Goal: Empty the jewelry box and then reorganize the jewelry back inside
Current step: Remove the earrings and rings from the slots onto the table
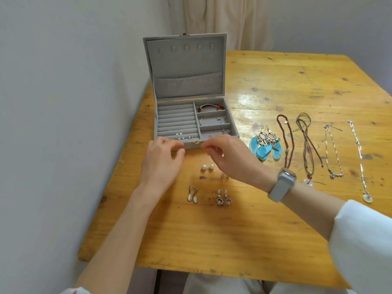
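The grey jewelry box (232, 126) stands open, lid upright. Tiny studs (182, 136) sit in its front ring rolls, a red bead bracelet (210, 107) and a silver bangle (212, 119) lie in the right compartments, and a small silver piece (226, 131) lies in the front one. My left hand (163, 158) and my right hand (231, 155) hover at the box's front wall, fingertips pinched and facing each other. Anything between them is too small to see. On the table lie pearl studs (207, 167), cream drop earrings (192, 195) and pink drop earrings (223, 198).
Right of the box lie blue feather earrings (265, 145), a brown bead necklace (285, 141), a dark cord necklace (307, 145) and two silver chains (333, 153) (359, 158). A small ring (224, 176) lies under my right wrist. A wall runs along the wooden table's (212, 240) left edge.
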A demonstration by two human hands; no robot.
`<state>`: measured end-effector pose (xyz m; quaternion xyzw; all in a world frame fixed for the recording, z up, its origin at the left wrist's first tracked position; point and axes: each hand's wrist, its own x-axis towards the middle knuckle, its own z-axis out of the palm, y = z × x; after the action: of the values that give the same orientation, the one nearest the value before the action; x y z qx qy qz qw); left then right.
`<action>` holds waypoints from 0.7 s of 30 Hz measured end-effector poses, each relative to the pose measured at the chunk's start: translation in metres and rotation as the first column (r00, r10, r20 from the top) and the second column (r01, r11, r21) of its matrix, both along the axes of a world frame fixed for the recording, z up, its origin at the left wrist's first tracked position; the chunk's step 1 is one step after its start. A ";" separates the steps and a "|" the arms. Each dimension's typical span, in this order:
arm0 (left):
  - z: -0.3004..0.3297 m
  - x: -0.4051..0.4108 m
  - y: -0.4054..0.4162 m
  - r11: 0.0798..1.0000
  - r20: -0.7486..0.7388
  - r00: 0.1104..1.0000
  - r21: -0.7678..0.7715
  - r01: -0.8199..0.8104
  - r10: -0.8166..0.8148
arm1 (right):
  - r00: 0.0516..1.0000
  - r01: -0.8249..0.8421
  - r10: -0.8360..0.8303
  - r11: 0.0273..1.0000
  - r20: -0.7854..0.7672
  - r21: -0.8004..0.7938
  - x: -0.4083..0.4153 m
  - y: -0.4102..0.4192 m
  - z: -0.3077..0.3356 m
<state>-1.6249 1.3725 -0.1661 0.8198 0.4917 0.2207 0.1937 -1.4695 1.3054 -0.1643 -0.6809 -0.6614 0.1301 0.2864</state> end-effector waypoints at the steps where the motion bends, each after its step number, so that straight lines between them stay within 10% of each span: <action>1: 0.001 0.000 0.010 1.000 -0.014 1.000 0.015 -0.026 0.026 | 1.000 -0.013 0.013 1.000 0.009 -0.008 0.000 0.014 0.000; 12: -0.011 0.000 0.060 0.990 -0.129 0.987 0.111 -0.083 0.097 | 0.978 -0.126 0.143 0.985 0.154 -0.114 -0.001 0.095 -0.009; 21: -0.008 0.002 0.077 0.966 -0.265 0.957 0.193 0.170 -0.116 | 0.975 -0.186 0.202 0.969 0.089 -0.161 0.011 0.103 -0.009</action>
<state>-1.6232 1.4494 -0.1737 0.8907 0.4248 0.1518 0.0559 -1.4583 1.4079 -0.1734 -0.6384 -0.7272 0.1717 0.1847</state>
